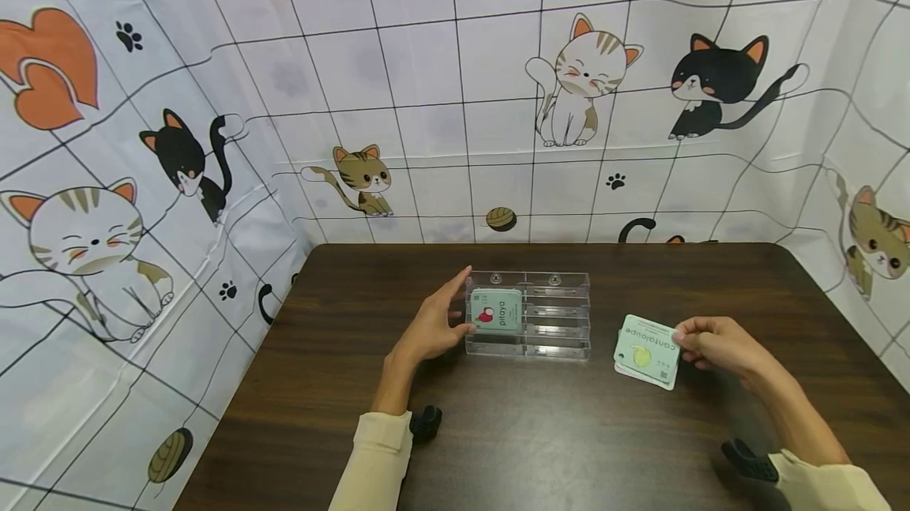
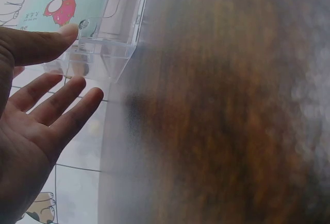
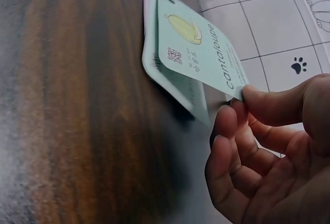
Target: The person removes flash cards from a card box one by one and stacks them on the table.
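Observation:
A see-through plastic rack with two columns of stepped slots lies toward the back of the table. A pale green pitaya card sits in its left column. My left hand is at the rack's left end, thumb on the front near the card's edge and index finger stretched to the back corner. Its other fingers are spread beside the rack. To the right, my right hand pinches the corner of a cantaloupe card between thumb and fingertips. This card tilts up off more cards beneath it.
The dark wooden table ends at a white cloth printed with cats and grid lines, which hangs behind and at both sides. Black bands are worn on both wrists, by the cream sleeves.

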Demonstrator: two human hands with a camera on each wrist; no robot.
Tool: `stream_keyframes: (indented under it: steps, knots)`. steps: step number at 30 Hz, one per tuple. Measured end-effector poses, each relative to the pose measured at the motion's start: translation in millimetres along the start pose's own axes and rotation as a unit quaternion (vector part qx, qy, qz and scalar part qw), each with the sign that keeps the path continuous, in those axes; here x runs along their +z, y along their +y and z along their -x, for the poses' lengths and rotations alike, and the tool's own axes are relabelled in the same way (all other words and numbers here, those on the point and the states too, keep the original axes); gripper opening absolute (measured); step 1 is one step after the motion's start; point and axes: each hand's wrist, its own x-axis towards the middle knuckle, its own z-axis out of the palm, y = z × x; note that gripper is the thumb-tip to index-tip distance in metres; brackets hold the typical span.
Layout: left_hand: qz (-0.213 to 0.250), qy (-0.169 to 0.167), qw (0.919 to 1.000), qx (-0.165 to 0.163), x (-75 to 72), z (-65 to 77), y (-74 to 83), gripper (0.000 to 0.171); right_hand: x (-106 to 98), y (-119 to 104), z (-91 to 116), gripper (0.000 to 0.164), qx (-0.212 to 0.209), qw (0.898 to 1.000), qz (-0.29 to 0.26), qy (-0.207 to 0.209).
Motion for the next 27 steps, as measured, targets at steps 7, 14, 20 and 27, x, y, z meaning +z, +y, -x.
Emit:
stream_keyframes:
  steps: [7, 14, 20, 27]
  knots:
    - [0.002, -0.001, 1.0000, -0.007, 0.0, -0.1, 0.6, 0.104, 8.1, 1.1, -3.2, 0.035, -0.017, 0.997, 0.073, 0.031]
    - [0.004, -0.002, 1.0000, -0.008, 0.4, 0.3, -0.4, 0.104, 16.9, 2.4, -3.5, 0.033, -0.039, 0.987, 0.132, 0.080]
    - [0.005, -0.003, 1.0000, -0.003, 0.0, 0.4, -1.4, 0.103, 20.4, 0.8, -2.6, 0.031, -0.042, 0.981, 0.158, 0.105]
    - [0.004, -0.002, 1.0000, -0.004, -0.5, 0.3, -0.8, 0.104, 20.7, -0.2, -3.5, 0.027, -0.037, 0.977, 0.171, 0.126]
